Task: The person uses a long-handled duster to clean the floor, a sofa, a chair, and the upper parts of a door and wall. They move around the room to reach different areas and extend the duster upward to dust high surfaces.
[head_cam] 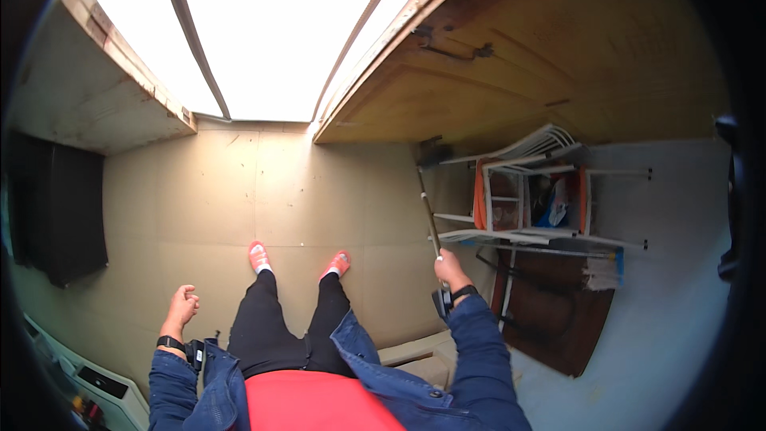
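Observation:
My right hand (452, 269) grips the end of a thin pole (428, 209), which looks like a broom handle. The pole slants away from me along the right side, towards a dark, blurred head (435, 151) close to the wooden door. My left hand (181, 305) hangs at my left with its fingers loosely curled. Nothing shows in it, and bare floor (203, 221) lies beneath it. A dark band with a small device sits on each wrist.
An open wooden door (526, 72) stands at the upper right, beside a bright doorway (269, 30). White-framed chairs (520, 191) are stacked by the right wall, above a brown board (556, 317). A black box-like object (60, 209) stands left; a white appliance (108, 383) is lower left.

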The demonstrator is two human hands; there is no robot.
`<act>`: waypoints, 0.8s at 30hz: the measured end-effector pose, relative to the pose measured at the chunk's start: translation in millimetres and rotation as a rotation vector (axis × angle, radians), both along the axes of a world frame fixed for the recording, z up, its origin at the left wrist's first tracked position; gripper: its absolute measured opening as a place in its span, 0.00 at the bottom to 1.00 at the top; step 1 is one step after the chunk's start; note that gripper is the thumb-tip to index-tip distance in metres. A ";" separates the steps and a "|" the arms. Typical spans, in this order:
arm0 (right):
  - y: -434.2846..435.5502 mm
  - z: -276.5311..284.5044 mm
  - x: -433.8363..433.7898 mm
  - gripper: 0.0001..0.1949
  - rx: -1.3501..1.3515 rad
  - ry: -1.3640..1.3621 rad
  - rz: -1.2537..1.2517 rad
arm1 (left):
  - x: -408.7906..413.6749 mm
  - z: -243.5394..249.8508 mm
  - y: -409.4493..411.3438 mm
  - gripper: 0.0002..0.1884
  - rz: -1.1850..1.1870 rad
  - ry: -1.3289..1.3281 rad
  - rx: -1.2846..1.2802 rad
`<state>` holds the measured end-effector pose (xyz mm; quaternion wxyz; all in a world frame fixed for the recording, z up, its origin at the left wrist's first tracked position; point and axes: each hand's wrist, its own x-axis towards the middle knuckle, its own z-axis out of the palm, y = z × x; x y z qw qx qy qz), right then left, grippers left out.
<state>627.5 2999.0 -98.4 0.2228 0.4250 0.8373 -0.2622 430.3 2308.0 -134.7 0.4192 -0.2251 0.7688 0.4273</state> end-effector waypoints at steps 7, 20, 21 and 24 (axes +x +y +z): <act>-137.1 194.6 169.2 0.24 0.089 -0.174 0.407 | -46.9 -4.3 35.3 0.19 -0.168 -0.007 0.040; -236.6 30.8 212.1 0.25 0.151 -0.070 -0.249 | -98.8 24.8 72.2 0.25 -0.494 0.002 0.127; -233.7 27.4 181.1 0.24 0.018 -0.023 -0.400 | -94.8 25.6 62.8 0.24 -0.495 0.017 0.103; -251.6 26.3 179.3 0.22 -0.025 -0.067 -0.271 | -81.3 29.6 41.5 0.24 -0.485 0.040 0.063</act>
